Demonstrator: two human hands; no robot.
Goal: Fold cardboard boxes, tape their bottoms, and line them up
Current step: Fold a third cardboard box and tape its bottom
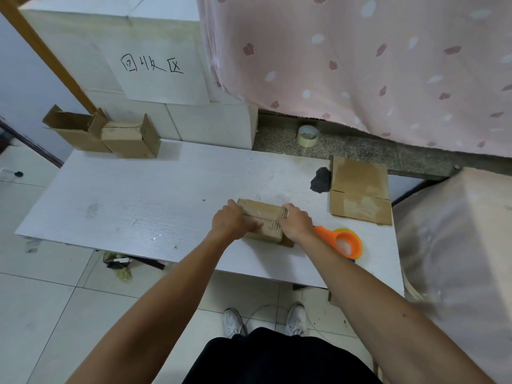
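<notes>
1. Nearest, both hands work on the box (pixel 263 217), which sits on the near right part of the table (pixel 138 195). The left hand (pixel 232 224) lies with its fingers fairly flat on the box top. The right hand (pixel 296 221) curls over the right end and holds it.
2. The step looks like closing the bottom flaps and smoothing the seam. To do it well, keep the flaps level and meeting at the middle, hold the box square, and rub along the seam. I cannot tell whether tape is already on.
3. Just right of the right hand lies the orange tape dispenser (pixel 342 242), handy but easily knocked by the wrist.
4. Farther right lies a flat cardboard sheet (pixel 360 189), with a dark lump (pixel 321 180) just to its left.
5. At the far left edge two folded boxes (pixel 110 134) stand touching, and the line likely grows from there.
6. Beyond, a tape roll (pixel 307 135) rests on the stone ledge (pixel 360 153).
</notes>
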